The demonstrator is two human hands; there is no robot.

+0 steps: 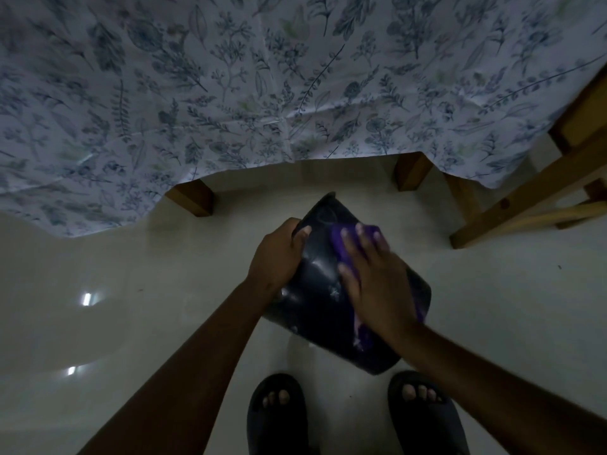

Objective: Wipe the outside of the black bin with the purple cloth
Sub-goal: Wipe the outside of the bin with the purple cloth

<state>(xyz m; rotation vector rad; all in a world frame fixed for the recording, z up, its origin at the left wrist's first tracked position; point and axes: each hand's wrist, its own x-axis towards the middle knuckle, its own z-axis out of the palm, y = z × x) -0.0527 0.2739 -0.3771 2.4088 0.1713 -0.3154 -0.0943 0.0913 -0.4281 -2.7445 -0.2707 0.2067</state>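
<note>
Both hands are on the black bin [315,290]. From the head camera, the left hand [279,254] wraps around the bin's left side, with the thumb lying on top of the dark wall. The right hand [374,277] lies flat with fingers spread, pressing the purple cloth [341,244] against the bin's outside. Bits of purple stick out past the fingertips and again near the wrist.

The bin is tipped over on its side, with one end toward the bed and the other toward the feet. It is above the shiny pale floor [131,290], but the light is dim, so it is hard to say if it touches the floor or is held just off it.

Two feet in dark slippers [279,418] stand near the bottom edge of the floor. A leafy bedsheet [230,93] hangs down over wooden legs [193,197] behind the bin.
</note>
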